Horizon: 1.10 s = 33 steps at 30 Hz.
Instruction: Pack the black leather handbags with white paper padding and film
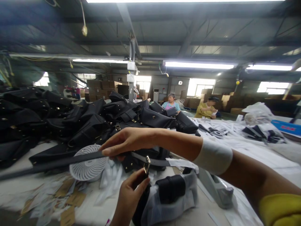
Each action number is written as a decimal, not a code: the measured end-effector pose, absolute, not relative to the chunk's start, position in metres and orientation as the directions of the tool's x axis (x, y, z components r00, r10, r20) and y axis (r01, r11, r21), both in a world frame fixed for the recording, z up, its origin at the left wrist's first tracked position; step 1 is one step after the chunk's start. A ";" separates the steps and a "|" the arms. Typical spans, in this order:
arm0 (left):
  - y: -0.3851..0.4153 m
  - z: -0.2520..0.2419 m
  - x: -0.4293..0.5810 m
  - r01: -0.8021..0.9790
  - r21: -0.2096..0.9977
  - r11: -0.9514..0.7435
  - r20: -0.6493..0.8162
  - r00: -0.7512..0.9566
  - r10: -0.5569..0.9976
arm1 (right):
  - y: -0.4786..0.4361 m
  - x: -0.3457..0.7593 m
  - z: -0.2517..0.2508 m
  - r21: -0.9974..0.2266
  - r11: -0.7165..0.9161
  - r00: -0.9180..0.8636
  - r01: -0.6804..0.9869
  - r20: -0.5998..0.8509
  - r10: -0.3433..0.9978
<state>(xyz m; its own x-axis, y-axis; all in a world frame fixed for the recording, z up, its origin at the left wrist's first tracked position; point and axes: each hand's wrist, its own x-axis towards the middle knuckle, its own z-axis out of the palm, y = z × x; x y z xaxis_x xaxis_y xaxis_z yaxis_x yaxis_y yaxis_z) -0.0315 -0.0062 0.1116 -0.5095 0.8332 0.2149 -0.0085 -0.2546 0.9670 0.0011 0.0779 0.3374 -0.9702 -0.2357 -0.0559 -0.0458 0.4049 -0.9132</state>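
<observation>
The right hand [124, 142] reaches across the body and closes around a dark strap [58, 163], pinching it between thumb and fingers so that it lies stretched out flat over the bench [258, 157]. This leaves the one metal buckle [147, 164] hanging free, and the left hand [130, 196] comes up from below to pinch it in its fingertips. Beneath them lies one black bag in a white wrapper [169, 193], and beside it one small white fan [88, 164]. A heap of black bags [94, 122], too many to count, fills the bench behind. Two people [171, 102] sit far off.
</observation>
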 end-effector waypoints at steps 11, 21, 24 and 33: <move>-0.005 0.124 -0.022 0.030 0.939 -0.342 0.291 -0.599 0.746 | 0.085 0.035 0.352 -0.674 0.738 -0.998 0.030 0.015 0.055; -0.001 0.126 -0.014 0.011 0.937 -0.350 0.258 -0.698 0.668 | 0.102 0.089 0.362 -0.260 0.960 -0.988 0.109 0.078 0.133; -0.003 0.128 -0.013 0.022 0.914 -0.405 0.310 -0.682 0.662 | 0.109 0.100 0.362 -0.188 0.971 -0.976 0.145 0.135 0.172; 0.000 0.130 -0.012 0.003 0.917 -0.399 0.302 -0.659 0.689 | 0.121 0.104 0.356 -0.113 0.955 -0.910 0.272 0.292 0.294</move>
<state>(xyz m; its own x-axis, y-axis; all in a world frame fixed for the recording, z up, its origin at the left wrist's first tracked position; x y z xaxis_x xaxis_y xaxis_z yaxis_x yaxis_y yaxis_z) -0.0118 -0.0005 0.1304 -0.6591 0.6889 0.3017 0.0032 -0.3986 0.9171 0.1038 0.1207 0.3556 -0.9102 0.2941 0.2918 0.2724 0.9555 -0.1134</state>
